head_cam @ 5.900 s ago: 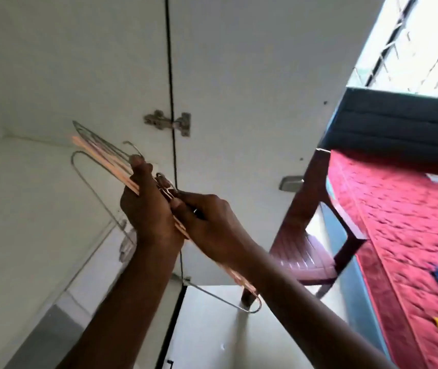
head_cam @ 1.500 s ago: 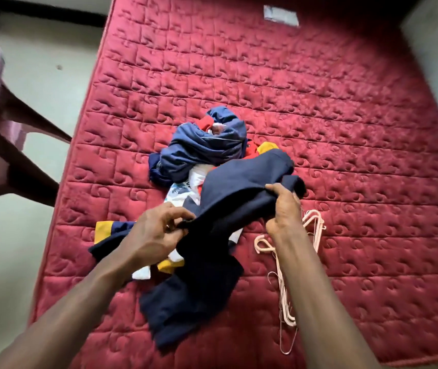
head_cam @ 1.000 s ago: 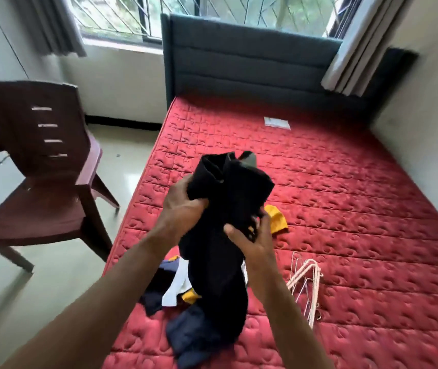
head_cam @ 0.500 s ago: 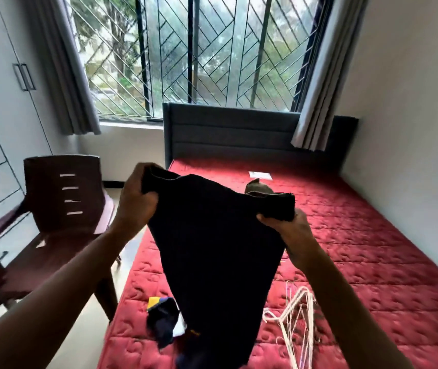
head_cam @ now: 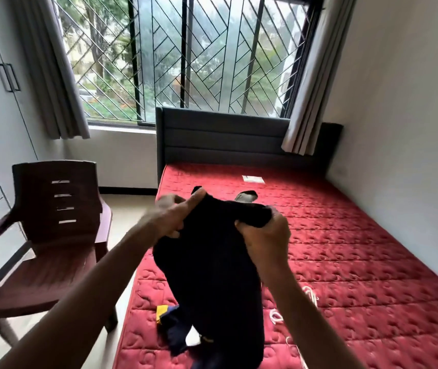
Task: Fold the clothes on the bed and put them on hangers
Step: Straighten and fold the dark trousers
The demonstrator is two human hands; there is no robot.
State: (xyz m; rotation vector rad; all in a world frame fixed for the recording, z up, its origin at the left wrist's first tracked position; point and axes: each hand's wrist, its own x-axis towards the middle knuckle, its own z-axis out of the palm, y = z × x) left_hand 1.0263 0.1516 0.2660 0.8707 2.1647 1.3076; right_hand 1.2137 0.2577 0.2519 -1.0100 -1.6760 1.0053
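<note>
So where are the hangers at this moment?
In the head view the white hangers lie on the red mattress at lower right, just right of the held-up dark garment and partly behind the right forearm.
</note>
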